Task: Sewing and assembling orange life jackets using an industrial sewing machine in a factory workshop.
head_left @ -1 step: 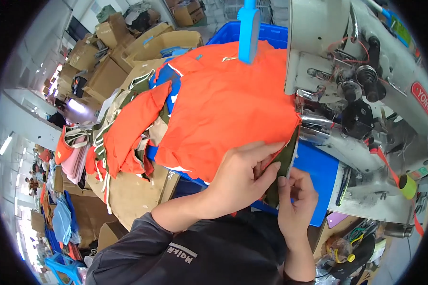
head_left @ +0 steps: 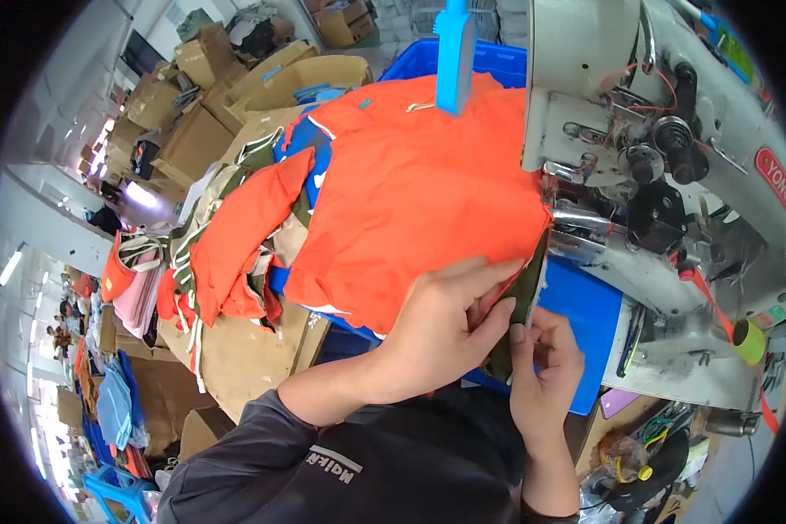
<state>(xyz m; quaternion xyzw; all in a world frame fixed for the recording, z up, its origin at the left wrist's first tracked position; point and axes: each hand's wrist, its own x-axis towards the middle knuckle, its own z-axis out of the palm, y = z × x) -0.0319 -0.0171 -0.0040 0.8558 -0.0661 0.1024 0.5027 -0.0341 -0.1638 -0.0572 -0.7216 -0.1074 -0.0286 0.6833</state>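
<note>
A large orange fabric piece (head_left: 410, 192) lies spread before the sewing machine (head_left: 603, 131), its right edge reaching the machine's metal parts. An olive-green fabric layer (head_left: 525, 284) shows along that edge, below the machine. My left hand (head_left: 445, 323) is closed on the orange and olive edge, thumb and fingers pinching it. Just to the right and lower, my right hand (head_left: 546, 367) pinches the same olive edge between thumb and fingers. The two hands are close together. The fabric inside the fingers is partly hidden.
A blue board (head_left: 589, 341) lies under the machine side. More orange and olive pieces (head_left: 244, 236) are heaped at left on a brown table (head_left: 244, 358). A light-blue upright object (head_left: 456, 65) stands behind the cloth near a blue crate (head_left: 506, 63). A red ribbon (head_left: 714, 310) hangs at right.
</note>
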